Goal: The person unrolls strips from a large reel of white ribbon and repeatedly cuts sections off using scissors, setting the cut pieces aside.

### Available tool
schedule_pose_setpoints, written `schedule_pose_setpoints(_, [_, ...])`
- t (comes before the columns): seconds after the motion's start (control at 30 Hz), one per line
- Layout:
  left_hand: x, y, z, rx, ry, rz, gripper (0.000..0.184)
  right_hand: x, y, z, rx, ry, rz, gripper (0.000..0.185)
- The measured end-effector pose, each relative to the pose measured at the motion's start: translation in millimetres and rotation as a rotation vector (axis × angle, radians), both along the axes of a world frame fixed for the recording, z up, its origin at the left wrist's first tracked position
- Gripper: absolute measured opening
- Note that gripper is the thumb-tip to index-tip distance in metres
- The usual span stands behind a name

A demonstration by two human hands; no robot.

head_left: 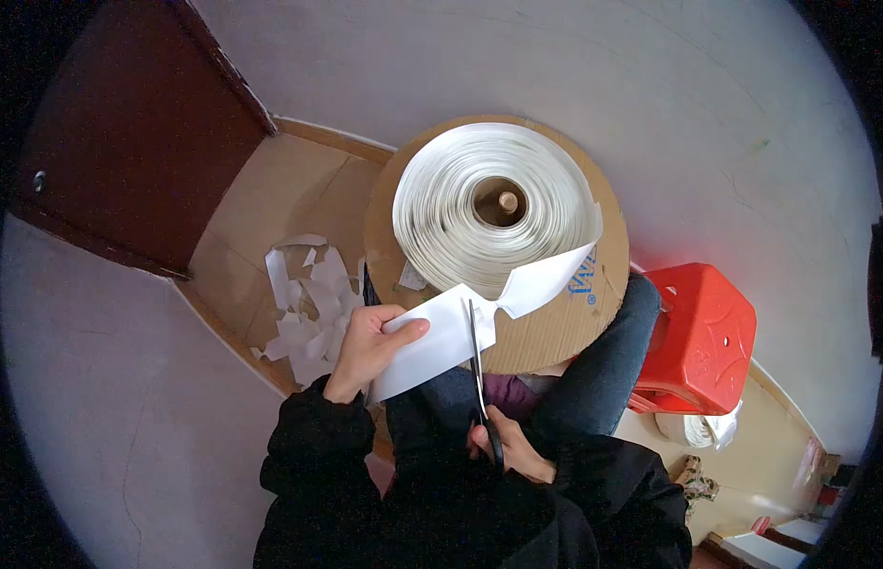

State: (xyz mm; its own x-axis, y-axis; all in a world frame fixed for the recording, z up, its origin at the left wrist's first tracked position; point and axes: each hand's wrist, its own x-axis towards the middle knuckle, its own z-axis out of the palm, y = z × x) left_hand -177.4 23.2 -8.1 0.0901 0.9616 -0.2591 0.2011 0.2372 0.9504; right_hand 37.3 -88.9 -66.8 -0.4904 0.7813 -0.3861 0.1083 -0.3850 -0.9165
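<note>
My left hand (367, 349) pinches a white strip (424, 339), thumb on top, and holds it out over my lap. In my right hand (517, 449) are black-handled scissors (478, 365), their blades pointing away from me across the strip near its right end. Just past the blades, the strip narrows to a notch and joins the band leading to a large white roll (423, 209). That roll lies flat on a round cardboard disc (517, 346) with blue print, around a brown core. Whether the blades are fully closed on the strip is hard to see.
White offcuts (313, 303) lie heaped on the tiled floor at left. A red plastic stool (698, 337) stands at right, with another white roll (686, 430) beside it on the floor. A dark brown door (128, 133) is at upper left, and a wall (707, 114) rises behind the disc.
</note>
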Motion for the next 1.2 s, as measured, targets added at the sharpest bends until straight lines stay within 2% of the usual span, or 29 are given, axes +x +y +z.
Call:
schedule_pose_setpoints(0.3, [0, 0, 3, -0.040, 0.020, -0.025, 0.019, -3, 5, 6, -0.008, 0.013, -0.031, 0.050])
schedule_pose_setpoints(0.63, [-1, -1, 2, -0.005, 0.004, -0.009, 0.017, -2, 19, 25, 0.021, -0.086, -0.028, 0.043])
schedule_pose_setpoints(0.8, [-2, 0, 3, -0.017, -0.006, -0.044, 0.017, -4, 20, 19, 0.013, -0.030, -0.082, 0.050])
schedule_pose_setpoints(0.93, [-8, -1, 2, 0.006, 0.070, -0.039, 0.017, -3, 27, 26, -0.057, -0.043, -0.056, 0.047])
schedule_pose_setpoints(1.03, [-17, 3, 6, -0.043, 0.178, 0.066, 0.018, 0, 24, 20, -0.038, -0.014, -0.082, 0.044])
schedule_pose_setpoints(1.1, [-20, 10, 3, 0.413, 0.941, 0.248, 0.031, 2, 22, 17, -0.022, 0.009, -0.105, 0.041])
schedule_pose_setpoints(1.17, [5, 17, 16, 0.773, 1.389, 0.240, 0.046, 3, 20, 20, 0.047, 0.024, -0.169, 0.042])
schedule_pose_setpoints(1.2, [20, 19, 22, 0.583, 1.001, 0.084, 0.054, 3, 20, 22, 0.113, 0.036, -0.225, 0.042])
